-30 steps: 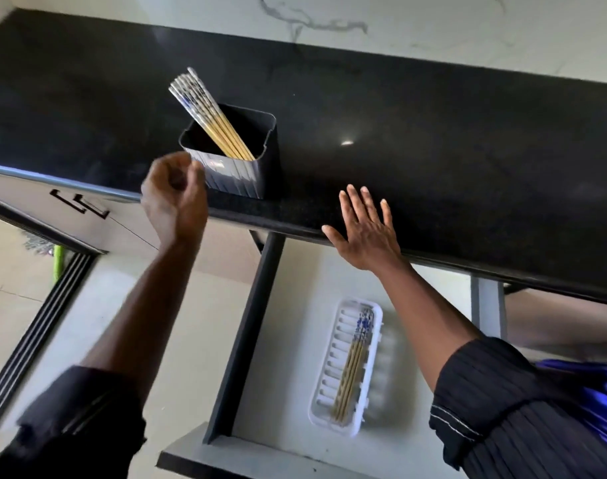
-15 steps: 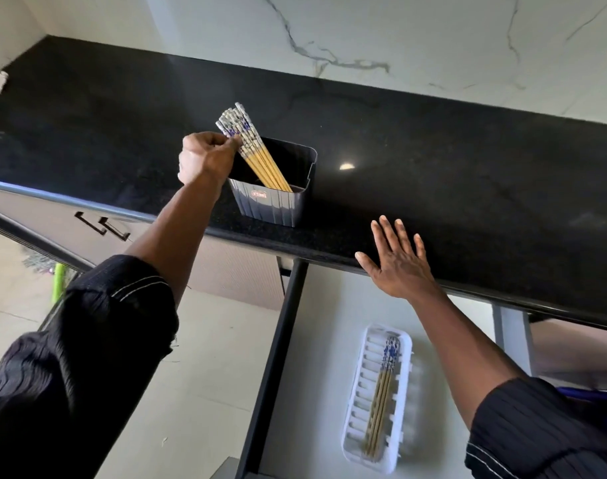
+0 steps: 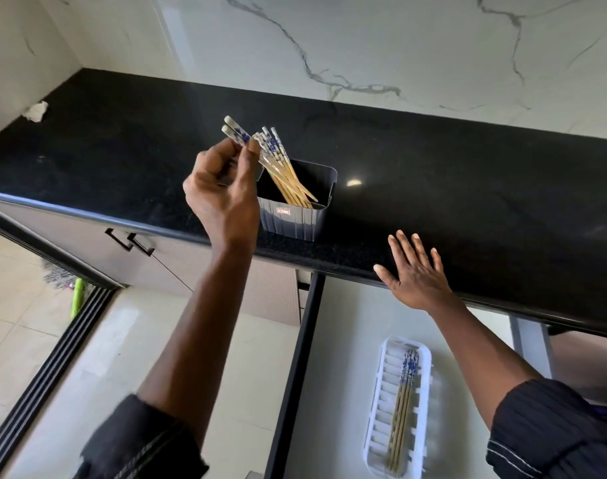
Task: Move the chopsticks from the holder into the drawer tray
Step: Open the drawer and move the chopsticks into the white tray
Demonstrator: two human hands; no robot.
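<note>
Wall: white marble (image 3: 364, 46) with grey veins, from 10 to 2 o'clock; a corner shows at 11 o'clock.
Counter: glossy black stone (image 3: 467, 188), running across the middle from 9 to 3 o'clock.
Light: a small bright glint (image 3: 353, 182) on the counter, just right of centre.
Scrap: a white crumpled bit (image 3: 36, 111) on the counter at 10 o'clock, by the wall.
Cabinet: a pale door with two dark handles (image 3: 131, 239) under the counter at 9 o'clock.
Floor: cream tiles (image 3: 15, 305) at 8 o'clock, with a black grooved track (image 3: 46, 371) running aslant toward 7 o'clock.
Green thing: a bright green object (image 3: 76, 299) on the floor beside the track; too small to tell.
</note>
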